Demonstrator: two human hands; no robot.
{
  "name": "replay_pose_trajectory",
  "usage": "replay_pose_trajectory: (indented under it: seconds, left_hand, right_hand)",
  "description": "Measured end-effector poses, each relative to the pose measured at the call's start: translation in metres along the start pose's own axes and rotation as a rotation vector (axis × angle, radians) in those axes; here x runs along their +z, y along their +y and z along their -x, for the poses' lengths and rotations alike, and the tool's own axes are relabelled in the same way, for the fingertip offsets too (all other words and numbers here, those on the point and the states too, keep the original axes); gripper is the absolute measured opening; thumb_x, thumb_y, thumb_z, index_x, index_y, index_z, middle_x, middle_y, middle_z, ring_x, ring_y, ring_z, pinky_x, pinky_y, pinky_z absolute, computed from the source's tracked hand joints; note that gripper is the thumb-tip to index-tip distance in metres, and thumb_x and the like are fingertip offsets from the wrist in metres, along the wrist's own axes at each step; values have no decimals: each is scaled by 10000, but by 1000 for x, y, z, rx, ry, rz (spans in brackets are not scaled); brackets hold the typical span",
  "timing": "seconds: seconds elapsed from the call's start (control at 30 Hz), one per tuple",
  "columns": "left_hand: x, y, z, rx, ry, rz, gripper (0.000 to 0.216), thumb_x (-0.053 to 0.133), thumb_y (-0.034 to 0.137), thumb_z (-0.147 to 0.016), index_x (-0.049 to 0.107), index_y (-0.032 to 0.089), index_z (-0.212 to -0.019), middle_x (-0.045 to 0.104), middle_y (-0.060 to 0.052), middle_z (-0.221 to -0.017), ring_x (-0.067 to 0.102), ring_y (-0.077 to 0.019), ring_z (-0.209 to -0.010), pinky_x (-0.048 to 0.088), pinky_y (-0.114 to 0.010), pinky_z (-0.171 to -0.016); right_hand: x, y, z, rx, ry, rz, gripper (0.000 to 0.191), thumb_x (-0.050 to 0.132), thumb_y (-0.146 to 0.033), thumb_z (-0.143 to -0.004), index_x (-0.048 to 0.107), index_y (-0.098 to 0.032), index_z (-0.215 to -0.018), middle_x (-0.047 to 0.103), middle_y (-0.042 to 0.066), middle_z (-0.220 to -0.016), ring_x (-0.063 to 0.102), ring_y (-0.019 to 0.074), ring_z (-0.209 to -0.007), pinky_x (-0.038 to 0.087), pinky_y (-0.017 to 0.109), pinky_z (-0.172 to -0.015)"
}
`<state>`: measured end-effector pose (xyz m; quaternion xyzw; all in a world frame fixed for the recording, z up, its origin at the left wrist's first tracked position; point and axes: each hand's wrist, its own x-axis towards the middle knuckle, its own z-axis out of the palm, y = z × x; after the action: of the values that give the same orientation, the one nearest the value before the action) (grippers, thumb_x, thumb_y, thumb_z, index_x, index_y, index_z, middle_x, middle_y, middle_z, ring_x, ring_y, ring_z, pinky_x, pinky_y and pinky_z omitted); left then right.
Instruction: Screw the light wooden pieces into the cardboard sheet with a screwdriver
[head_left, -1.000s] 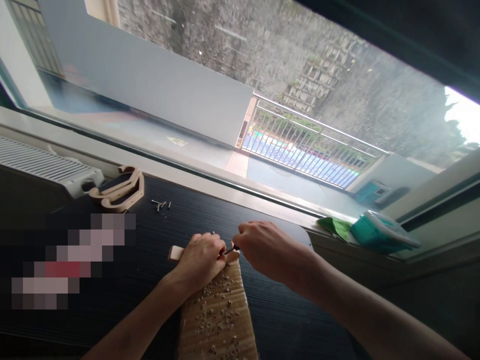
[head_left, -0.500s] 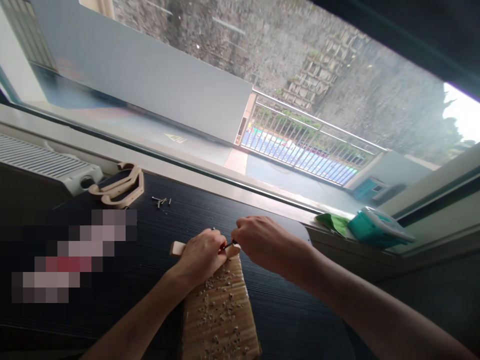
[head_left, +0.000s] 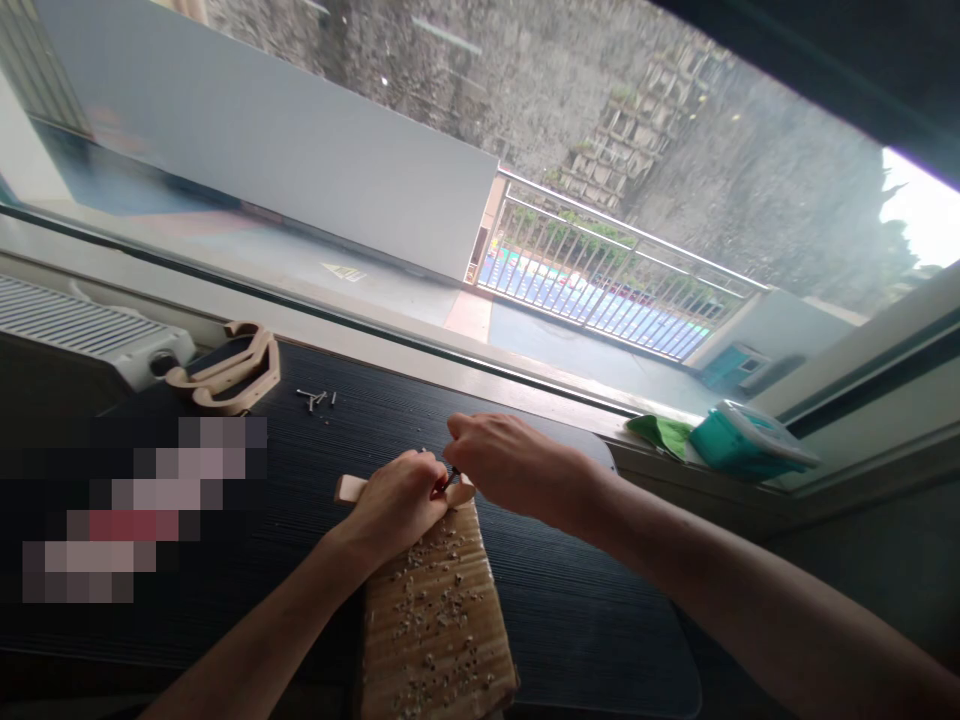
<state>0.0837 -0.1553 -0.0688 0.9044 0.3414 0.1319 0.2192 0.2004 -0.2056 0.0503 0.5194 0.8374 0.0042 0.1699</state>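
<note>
On a cardboard box (head_left: 435, 620) lies a light wooden piece (head_left: 350, 489), its rounded end (head_left: 460, 493) showing to the right of my left hand. My left hand (head_left: 405, 492) is closed over the middle of the piece and presses it against the box. Just above the rounded end, my right hand (head_left: 491, 455) is closed around a thin dark rod-like tool (head_left: 451, 478). The tool slants down toward my left fingertips. Its upper part is hidden in my fist, and its tip is too small to make out.
Wood crumbs (head_left: 442, 605) are scattered over the box top. Several small screws (head_left: 316, 399) lie on the dark table (head_left: 585, 620), near curved wooden parts (head_left: 232, 375). A radiator (head_left: 90, 325) stands left. A green cloth (head_left: 662, 436) and teal container (head_left: 750, 440) sit on the windowsill.
My right hand has turned and shifted slightly up and left, and the tool now stands steeper. My left hand keeps its hold on the wooden piece. The whole view has shifted slightly.
</note>
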Motion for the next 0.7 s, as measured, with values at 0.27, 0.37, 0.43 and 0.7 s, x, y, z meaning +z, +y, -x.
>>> replay_pose_trajectory:
  seconds: [0.27, 0.37, 0.43, 0.7]
  left_hand:
    - [2, -2, -1, 7, -6, 28, 184, 511, 152, -800, 611, 183, -648, 667, -53, -776, 611, -196, -802, 403, -275, -692]
    - [3, -1, -2, -3, -2, 10, 195, 511, 175, -808, 613, 187, -642, 664, -53, -770, 610, -200, -793, 404, -282, -688]
    - [4, -1, -2, -4, 4, -4, 199, 518, 188, -807, 606, 187, -629, 658, -51, -757, 607, -202, -777, 398, -284, -674]
    - [3, -2, 2, 15, 14, 17, 229, 536, 226, -827, 596, 179, -611, 626, -25, -650, 588, -172, -689, 351, -262, -577]
  right_hand:
    - [-2, 4, -3, 20, -84, -5, 185, 507, -111, -844, 687, -119, -799, 644, 73, -832, 571, 128, -639, 332, 245, -516]
    - [-4, 6, -4, 61, -138, -25, 239, 473, -182, -878, 699, -126, -823, 668, 82, -843, 604, 152, -706, 364, 251, -570]
    - [-8, 6, -4, 81, -155, -41, 231, 472, -179, -874, 698, -135, -875, 672, 79, -868, 613, 163, -745, 368, 254, -582]
    - [-18, -1, -2, 18, -103, -15, 189, 513, -88, -826, 683, -125, -900, 630, 86, -956, 582, 139, -706, 346, 244, -541]
